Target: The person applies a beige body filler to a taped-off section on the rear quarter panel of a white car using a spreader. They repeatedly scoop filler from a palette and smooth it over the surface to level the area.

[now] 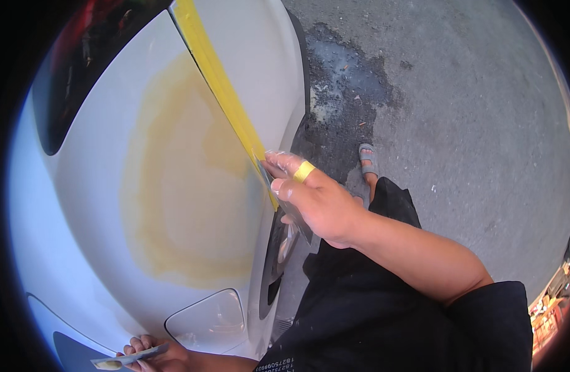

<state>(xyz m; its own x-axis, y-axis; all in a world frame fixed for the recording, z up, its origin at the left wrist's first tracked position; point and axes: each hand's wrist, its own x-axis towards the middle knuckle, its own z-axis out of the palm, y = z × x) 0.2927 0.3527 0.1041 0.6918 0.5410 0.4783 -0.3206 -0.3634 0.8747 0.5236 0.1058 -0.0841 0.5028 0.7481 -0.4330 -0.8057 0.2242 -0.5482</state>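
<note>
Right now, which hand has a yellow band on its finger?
Your right hand, at the long yellow strip, wears the band; your left hand shows none.

Wet patch [345, 67] on grey pavement [477, 124]

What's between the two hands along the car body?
In the head view: the rounded flap, nearer the left hand, then part of the yellow-edged patch, nearer the right hand.

Small pale printed digits [283, 364] run in at least two slanting rows on the person's black shirt [384, 316], near the lower edge of the view.
</note>
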